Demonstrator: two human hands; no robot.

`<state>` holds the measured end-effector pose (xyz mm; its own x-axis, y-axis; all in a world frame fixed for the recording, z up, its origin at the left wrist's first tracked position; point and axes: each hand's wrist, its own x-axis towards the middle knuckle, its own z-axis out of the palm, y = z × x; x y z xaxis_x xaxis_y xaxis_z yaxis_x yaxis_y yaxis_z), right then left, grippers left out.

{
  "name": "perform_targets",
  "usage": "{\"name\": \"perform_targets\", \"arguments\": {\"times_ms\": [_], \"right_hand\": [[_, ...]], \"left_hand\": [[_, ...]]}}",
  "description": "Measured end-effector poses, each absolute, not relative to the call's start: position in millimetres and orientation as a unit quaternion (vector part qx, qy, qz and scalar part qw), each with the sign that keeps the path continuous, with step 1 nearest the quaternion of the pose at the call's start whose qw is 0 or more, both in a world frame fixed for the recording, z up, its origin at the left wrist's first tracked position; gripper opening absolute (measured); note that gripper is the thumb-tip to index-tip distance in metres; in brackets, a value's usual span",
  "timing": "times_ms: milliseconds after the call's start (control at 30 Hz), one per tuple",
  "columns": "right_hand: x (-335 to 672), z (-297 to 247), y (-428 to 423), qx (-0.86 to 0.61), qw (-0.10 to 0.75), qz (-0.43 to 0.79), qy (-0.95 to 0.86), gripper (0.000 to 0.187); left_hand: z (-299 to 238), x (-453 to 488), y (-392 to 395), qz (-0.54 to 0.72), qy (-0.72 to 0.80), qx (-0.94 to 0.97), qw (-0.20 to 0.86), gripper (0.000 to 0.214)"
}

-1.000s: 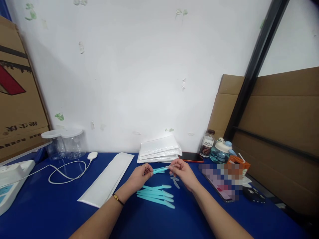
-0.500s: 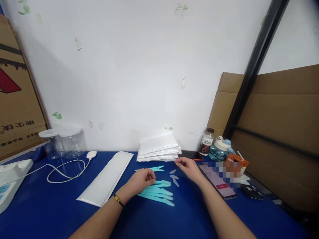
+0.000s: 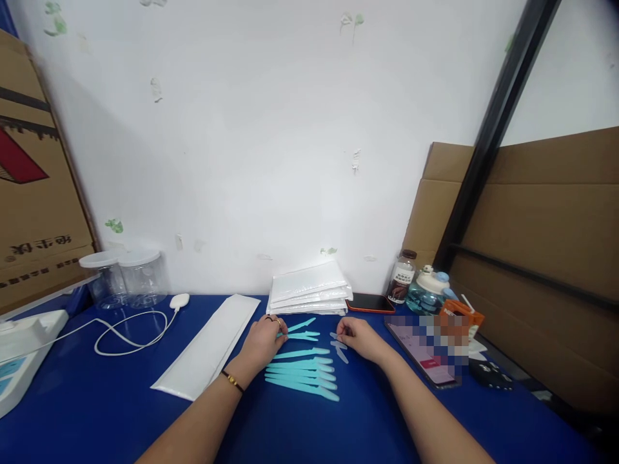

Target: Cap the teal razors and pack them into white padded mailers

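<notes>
Clear jars (image 3: 144, 280) wear white lids (image 3: 139, 257); left hand (image 3: 265, 336) pinches teal razor (image 3: 304, 324).

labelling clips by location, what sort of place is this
Likely an indoor workspace, perhaps a storeroom or workshop: slim turquoise plastic-looking sticks lie near a stack of flat white packets, with large brown cardboard panels at the right.
</notes>
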<state>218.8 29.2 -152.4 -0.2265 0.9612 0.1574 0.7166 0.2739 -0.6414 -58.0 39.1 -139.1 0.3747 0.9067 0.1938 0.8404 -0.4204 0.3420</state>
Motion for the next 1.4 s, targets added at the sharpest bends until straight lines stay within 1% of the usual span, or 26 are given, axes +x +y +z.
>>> {"name": "perform_targets", "arguments": {"times_ms": [33, 167, 267, 433, 833, 1000, 1100, 1167, 1267, 1400], "right_hand": [[218.9, -152.1, 29.4, -0.556, 0.286, 0.241, -0.742, 0.004], [217.9, -151.2, 29.7, -0.533, 0.338, 0.293, -0.718, 0.014], [214.6, -150.1, 27.5, -0.520, 0.336, 0.317, -0.719, 0.019], [206.7, -145.2, 21.1, -0.501, 0.343, 0.315, -0.729, 0.016], [192.4, -134.8, 9.1, -0.477, 0.340, 0.323, -0.743, 0.015], [193.7, -132.5, 8.4, -0.474, 0.317, 0.314, -0.759, 0.014], [205.8, -129.7, 11.4, -0.504, 0.308, 0.247, -0.768, 0.014], [216.7, -129.4, 13.3, -0.528, 0.298, 0.202, -0.769, 0.013], [227.8, -132.3, 14.2, -0.541, 0.260, 0.189, -0.777, 0.010], [224.4, -138.4, 14.7, -0.527, 0.221, 0.174, -0.802, 0.010]], "left_hand": [[-139.0, -57.7, 39.3, 0.180, 0.530, 0.823, 0.096, 0.010], [-136.4, -55.9, 38.3, 0.192, 0.525, 0.821, 0.116, 0.009], [-134.1, -54.4, 36.2, 0.217, 0.510, 0.820, 0.145, 0.010], [-133.6, -52.8, 34.6, 0.248, 0.492, 0.816, 0.176, 0.011], [-132.7, -47.2, 31.0, 0.255, 0.471, 0.818, 0.208, 0.011], [-127.2, -45.7, 26.1, 0.224, 0.458, 0.833, 0.217, 0.016], [-128.3, -46.7, 25.8, 0.203, 0.462, 0.841, 0.194, 0.017], [-131.5, -48.8, 28.1, 0.201, 0.480, 0.841, 0.149, 0.017], [-137.0, -52.8, 33.6, 0.195, 0.506, 0.835, 0.092, 0.019], [-139.4, -54.5, 38.3, 0.180, 0.516, 0.834, 0.077, 0.017]]}}
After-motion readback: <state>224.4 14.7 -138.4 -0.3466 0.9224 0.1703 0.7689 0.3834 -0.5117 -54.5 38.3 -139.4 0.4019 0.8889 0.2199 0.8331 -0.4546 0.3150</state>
